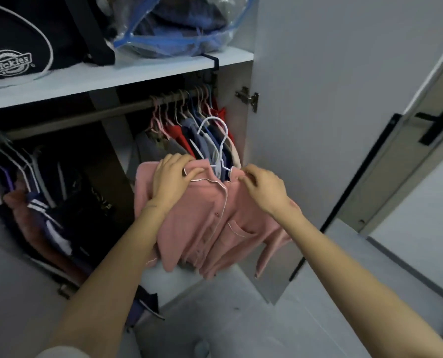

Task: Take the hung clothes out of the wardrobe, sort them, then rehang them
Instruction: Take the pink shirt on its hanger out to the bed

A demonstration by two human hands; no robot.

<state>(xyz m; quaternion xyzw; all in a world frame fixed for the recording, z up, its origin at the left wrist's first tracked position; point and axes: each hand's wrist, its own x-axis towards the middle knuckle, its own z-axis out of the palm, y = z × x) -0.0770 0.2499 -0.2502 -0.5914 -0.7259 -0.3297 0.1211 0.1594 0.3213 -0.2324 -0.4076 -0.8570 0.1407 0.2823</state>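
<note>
Both left hand (172, 177), right hand (263, 188) grip pink shirt (215, 228) collar; hanger (221, 146) off rail (86, 116).

**Colours and patterns, wardrobe**

The shirt (215, 223) was plain pink with thin white piping on collar, placket and pocket edge; its hanger (226, 131) was white. The hung clothes (183, 136) at right ran red, navy, blue and grey on pink hangers (155, 117). The jacket (50, 223) at left was navy with white stripes. The bag (16, 34) was black, logo white. The pouch (179, 40) was clear, edged blue.
</note>
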